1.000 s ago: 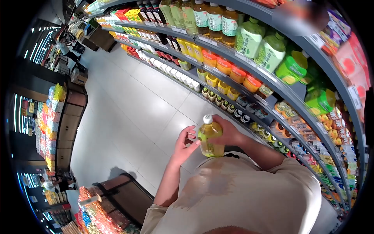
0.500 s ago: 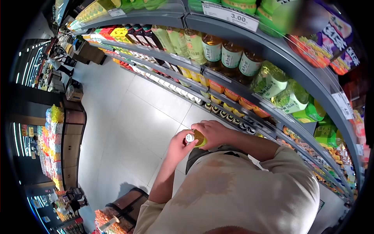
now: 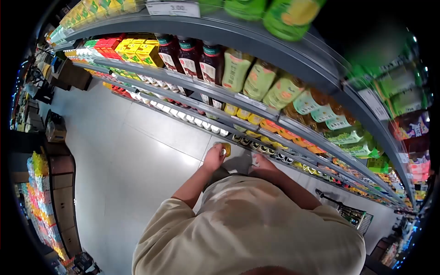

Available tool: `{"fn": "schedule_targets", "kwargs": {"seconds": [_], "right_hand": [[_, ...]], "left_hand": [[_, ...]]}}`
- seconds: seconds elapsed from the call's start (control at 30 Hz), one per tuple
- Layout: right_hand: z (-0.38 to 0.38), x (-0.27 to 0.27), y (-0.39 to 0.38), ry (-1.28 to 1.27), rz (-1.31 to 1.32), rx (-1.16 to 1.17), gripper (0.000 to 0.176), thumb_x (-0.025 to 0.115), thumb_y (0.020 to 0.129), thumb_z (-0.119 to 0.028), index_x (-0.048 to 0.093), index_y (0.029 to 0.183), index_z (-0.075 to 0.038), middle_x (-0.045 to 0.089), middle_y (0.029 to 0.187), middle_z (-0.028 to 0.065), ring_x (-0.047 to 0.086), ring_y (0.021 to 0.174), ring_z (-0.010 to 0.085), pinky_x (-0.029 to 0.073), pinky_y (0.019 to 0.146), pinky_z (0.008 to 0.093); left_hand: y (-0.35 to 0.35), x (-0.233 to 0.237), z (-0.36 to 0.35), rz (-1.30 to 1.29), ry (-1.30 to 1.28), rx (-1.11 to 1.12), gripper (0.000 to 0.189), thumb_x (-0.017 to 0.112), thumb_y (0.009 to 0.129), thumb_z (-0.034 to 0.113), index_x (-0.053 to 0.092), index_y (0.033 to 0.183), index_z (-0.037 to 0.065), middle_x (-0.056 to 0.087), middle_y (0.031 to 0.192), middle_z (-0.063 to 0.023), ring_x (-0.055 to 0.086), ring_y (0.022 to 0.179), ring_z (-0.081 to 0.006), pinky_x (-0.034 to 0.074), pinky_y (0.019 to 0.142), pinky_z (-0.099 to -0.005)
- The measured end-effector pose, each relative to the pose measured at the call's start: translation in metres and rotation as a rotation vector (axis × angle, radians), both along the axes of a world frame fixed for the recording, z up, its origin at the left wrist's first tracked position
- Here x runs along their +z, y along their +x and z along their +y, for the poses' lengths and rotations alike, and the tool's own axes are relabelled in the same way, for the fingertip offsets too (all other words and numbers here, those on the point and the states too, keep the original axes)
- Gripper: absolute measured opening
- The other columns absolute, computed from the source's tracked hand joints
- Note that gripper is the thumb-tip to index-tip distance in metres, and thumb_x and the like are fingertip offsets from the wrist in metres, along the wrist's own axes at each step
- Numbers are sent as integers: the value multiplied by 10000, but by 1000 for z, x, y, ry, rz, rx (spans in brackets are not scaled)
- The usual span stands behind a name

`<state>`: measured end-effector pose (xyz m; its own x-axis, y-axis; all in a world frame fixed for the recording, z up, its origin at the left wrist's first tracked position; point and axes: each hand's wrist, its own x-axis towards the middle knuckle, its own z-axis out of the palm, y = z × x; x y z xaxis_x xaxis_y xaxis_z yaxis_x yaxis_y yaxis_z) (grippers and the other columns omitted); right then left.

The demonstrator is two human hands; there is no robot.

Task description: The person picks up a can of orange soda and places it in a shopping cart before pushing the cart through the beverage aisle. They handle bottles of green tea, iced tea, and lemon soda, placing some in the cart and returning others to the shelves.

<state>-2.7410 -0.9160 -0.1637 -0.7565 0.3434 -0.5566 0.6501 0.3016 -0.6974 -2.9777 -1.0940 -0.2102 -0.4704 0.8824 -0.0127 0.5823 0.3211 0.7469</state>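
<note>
Yellow boxes (image 3: 149, 54), dark bottles (image 3: 188, 59) and green bottles (image 3: 260, 81) stand in a row on a grey shelf (image 3: 250, 101); a price tag (image 3: 173, 8) reading 3.00 fronts the one above. A cart (image 3: 355, 215) stands on the floor (image 3: 123, 183).

"3.00" on price tag (image 3: 173, 8), upper shelf (image 3: 137, 25)

Through the head camera I look forward and steeply down, a wide, round view: shirt (image 3: 256, 224) very near, pale floor (image 3: 128, 160) reaching far left, shelves (image 3: 238, 33) ahead and right.
</note>
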Motion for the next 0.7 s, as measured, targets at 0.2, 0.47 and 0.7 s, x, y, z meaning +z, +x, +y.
{"fn": "schedule_targets", "kwargs": {"seconds": [0.2, 0.47, 0.7], "right_hand": [[-29, -61, -26, -104, -168, -123, 535, 706, 846, -299, 545, 1290, -48, 661, 1072, 166, 653, 957, 294, 527, 855, 399], [-18, -101, -6, 53, -252, -66, 424, 687, 880, -293, 586, 1229, -76, 688, 1007, 121, 658, 912, 274, 522, 853, 395], [-25, -115, 76, -105, -401, -382, 389, 679, 879, -209, 582, 1224, -59, 654, 877, 106, 635, 634, 148, 512, 494, 298]], "left_hand": [[-66, -32, 26, -46, -1, -39, 288, 672, 798, 30, 547, 1057, 30, 604, 1054, -218, 591, 989, -433, 496, 840, -493], [-108, -75, 62, -1, 45, -233, 311, 567, 809, -9, 566, 1114, 50, 575, 1077, -183, 573, 1054, -394, 486, 903, -468], [-128, -99, 87, -4, 59, -261, 315, 527, 835, -3, 579, 1141, 53, 604, 1190, -196, 573, 1111, -387, 483, 961, -452]]}}
